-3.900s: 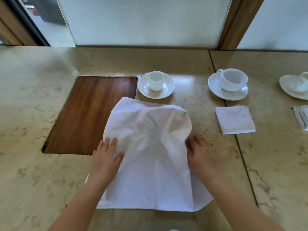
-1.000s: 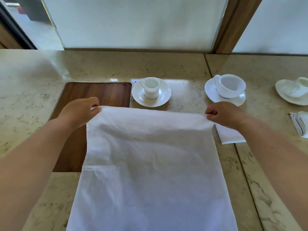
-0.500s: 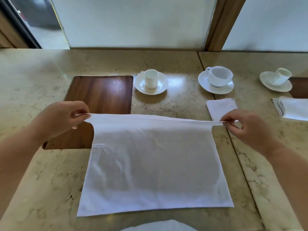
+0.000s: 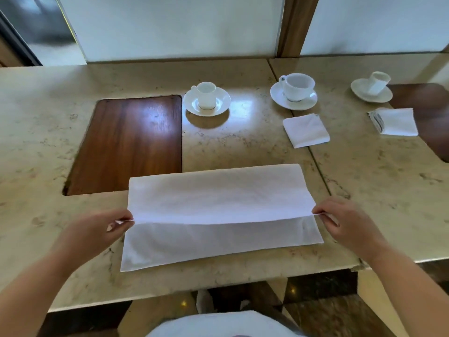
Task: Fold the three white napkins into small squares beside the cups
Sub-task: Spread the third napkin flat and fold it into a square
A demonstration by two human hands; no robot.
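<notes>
Left hand (image 4: 97, 229) and right hand (image 4: 345, 222) pinch the napkin (image 4: 218, 203) corners; uneven pull between grips skews the fold.

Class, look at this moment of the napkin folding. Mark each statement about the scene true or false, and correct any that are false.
1. Both hands pinch the large napkin. True: the left hand and the right hand each hold one end of its upper layer.
2. Three cups stand on saucers. True: the small cup, the wide cup and the far right cup.
3. No napkin is folded small yet. False: a folded napkin lies near the wide cup, and another folded napkin near the far right cup.
4. The large napkin covers the whole wooden inlay. False: nearly all of it shows.
</notes>
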